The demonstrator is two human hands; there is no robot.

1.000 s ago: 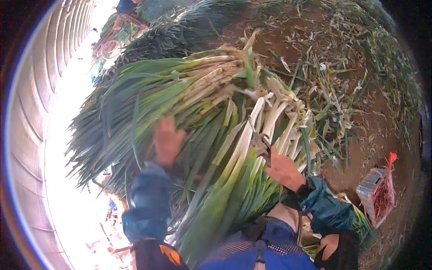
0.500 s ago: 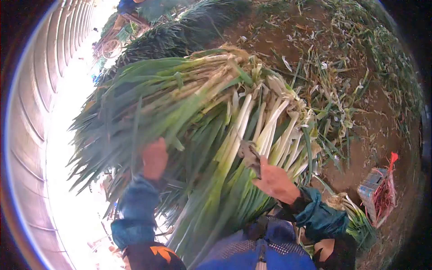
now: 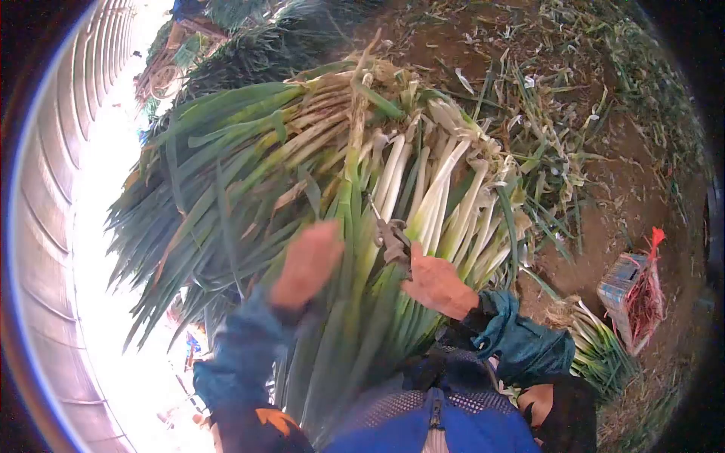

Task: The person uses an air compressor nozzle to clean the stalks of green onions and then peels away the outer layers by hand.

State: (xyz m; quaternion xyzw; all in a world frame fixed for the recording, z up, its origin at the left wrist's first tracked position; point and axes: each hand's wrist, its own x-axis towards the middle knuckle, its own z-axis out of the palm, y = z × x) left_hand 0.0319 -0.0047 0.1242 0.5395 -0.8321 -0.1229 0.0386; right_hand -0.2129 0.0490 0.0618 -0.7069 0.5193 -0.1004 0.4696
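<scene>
Looks part done: big heap of long green-white leeks (image 3: 393, 174) lies across my lap; left hand (image 3: 306, 264) spread flat on its leaves; right hand (image 3: 436, 287) clenched on small grey metal tool (image 3: 391, 240); smaller leek bunch (image 3: 596, 351) waits apart.

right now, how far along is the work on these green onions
Looks done: a big stack of green onions piled white ends together, scraps on the soil. In hand: the right hand holds a small dark tool at the white stalks; the left hand, blurred, is on the leaves. Possibly left: a smaller bundle beside the crate.
</scene>
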